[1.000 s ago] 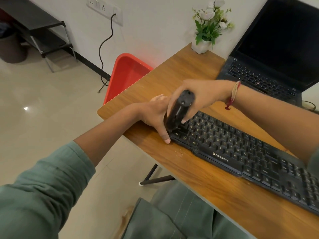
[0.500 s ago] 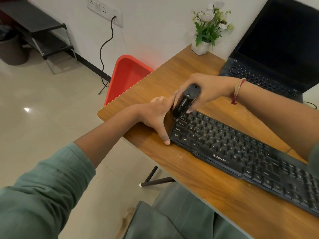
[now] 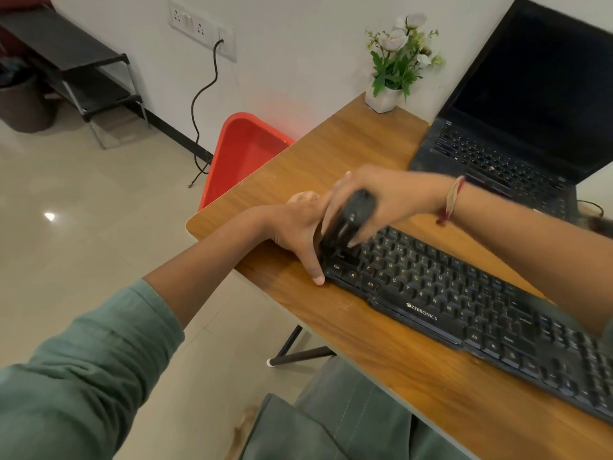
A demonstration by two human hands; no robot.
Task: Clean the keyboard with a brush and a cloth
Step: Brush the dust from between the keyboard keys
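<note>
The right hand [image 3: 381, 200] grips the brush [image 3: 345, 224]; the left hand [image 3: 295, 234], open flat, steadies the keyboard [image 3: 464, 303]. Hard brushing could pop keys.

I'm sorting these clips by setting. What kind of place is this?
Probably a home or small-office workspace: a wooden desk holds a keyboard, an open laptop and a potted plant, with a wall socket and tiled floor beside it.
</note>
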